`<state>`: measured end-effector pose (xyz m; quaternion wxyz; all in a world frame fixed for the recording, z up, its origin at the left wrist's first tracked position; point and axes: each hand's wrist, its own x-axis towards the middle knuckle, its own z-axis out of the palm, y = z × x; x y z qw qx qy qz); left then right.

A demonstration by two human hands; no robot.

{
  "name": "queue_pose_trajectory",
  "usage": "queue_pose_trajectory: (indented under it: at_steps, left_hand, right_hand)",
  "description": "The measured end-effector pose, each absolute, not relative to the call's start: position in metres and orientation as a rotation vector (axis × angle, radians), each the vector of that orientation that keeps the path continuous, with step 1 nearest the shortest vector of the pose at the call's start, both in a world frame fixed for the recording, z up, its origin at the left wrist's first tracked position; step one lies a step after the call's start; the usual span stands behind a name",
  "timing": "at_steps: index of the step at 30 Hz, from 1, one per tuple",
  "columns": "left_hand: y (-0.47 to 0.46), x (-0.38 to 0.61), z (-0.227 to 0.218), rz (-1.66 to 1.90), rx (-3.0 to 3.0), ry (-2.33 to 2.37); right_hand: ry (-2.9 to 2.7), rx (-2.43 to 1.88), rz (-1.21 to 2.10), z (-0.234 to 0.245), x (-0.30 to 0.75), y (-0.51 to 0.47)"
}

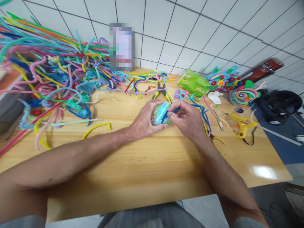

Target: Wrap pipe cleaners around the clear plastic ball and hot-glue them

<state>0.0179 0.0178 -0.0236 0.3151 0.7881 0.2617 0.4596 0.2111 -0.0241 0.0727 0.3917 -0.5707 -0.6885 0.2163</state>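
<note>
Near the middle of the wooden table [147, 164], my left hand [145, 118] wraps round a ball-like piece [156, 114] banded with light blue, white and dark blue fuzzy strips. Its lower side looks speckled, and my fingers hide part of it. At its right side my right hand [185, 118] pinches a dark blue pipe cleaner [174, 110], which lies against the banded surface. Just behind the ball, pliers [161, 91] with yellow and green handles rest on the table, jaws pointing away from me.
A big heap of coloured pipe cleaners [59, 72] covers the left. A phone-like, blurred screen [122, 47] leans on the tiled wall. To the right are a green tissue pack [193, 83], decorated fuzzy pieces [243, 95], a yellow glue gun [242, 125], a pen-like tool [218, 120] and a black headset-like object [280, 106].
</note>
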Motion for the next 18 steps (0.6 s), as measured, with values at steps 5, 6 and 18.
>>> queue_pose_trajectory:
  at_steps: [5, 6, 18]
  left_hand:
    - [0.0181, 0.0173, -0.0224, 1.203, 2.089, 0.676]
    - [0.0181, 0.0171, -0.0222, 1.202, 2.086, 0.672]
    - [0.0129, 0.0139, -0.0157, 1.203, 1.961, 0.69]
  right_hand:
    - [-1.765, -1.463, 0.532, 0.0731, 0.211, -0.0237]
    - [-1.773, -1.466, 0.528, 0.0734, 0.2111, -0.0239]
    - [-1.878, -1.486, 0.488, 0.0785, 0.2134, -0.029]
